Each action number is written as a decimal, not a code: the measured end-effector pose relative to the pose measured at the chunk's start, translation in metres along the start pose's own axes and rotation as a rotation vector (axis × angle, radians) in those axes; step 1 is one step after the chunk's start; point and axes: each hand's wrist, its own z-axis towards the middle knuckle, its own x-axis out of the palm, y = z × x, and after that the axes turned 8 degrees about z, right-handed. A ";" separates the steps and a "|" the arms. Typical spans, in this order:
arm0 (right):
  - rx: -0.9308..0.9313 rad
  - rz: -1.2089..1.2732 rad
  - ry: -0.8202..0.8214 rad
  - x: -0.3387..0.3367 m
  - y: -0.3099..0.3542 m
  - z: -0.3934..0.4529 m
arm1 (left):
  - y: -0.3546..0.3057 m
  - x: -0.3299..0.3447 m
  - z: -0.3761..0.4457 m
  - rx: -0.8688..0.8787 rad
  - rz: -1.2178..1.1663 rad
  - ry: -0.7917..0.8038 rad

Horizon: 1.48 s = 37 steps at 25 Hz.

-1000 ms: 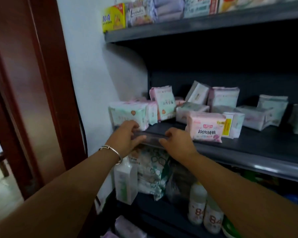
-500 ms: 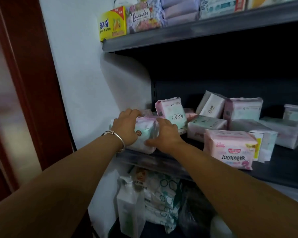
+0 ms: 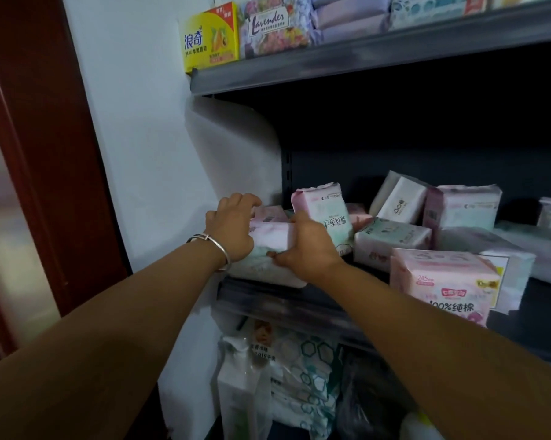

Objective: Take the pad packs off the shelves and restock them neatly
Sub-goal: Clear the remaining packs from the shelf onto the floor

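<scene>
Several pad packs lie jumbled on the dark middle shelf (image 3: 299, 308). At its left end a pale pink and mint pad pack (image 3: 271, 241) sits at the front edge. My left hand (image 3: 232, 225), with a bracelet on the wrist, grips its left side and top. My right hand (image 3: 305, 247) grips its right side, thumb under the front. Behind my right hand an upright pink and green pack (image 3: 326, 211) stands. A pink pack marked 100% (image 3: 442, 285) sits at the front right, and a mint pack (image 3: 391, 238) lies behind it.
The white wall (image 3: 147, 138) closes the shelf's left end, with a dark red door frame (image 3: 45, 122) further left. The upper shelf (image 3: 363, 55) carries a yellow box (image 3: 209, 38) and lavender packs (image 3: 274, 27). Below stand a pump bottle (image 3: 240, 392) and bagged goods (image 3: 302, 376).
Both hands rose from the shelf's front edge onto the leftmost pack and now grip it from both sides. My view moved closer and tilted upward.
</scene>
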 end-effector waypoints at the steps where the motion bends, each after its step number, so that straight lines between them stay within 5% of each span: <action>1: -0.016 -0.002 -0.014 -0.012 0.001 -0.004 | -0.003 -0.004 -0.001 -0.015 -0.004 -0.007; 13: -0.076 -0.061 -0.304 -0.116 -0.014 -0.029 | -0.032 -0.003 -0.009 -0.188 -0.045 -0.068; 27: -0.007 -0.075 -0.536 -0.103 -0.054 0.010 | -0.045 0.046 0.041 0.164 0.257 0.344; 37: -0.026 -0.157 -0.601 -0.129 -0.075 0.015 | -0.082 0.059 0.079 -0.051 -0.204 0.217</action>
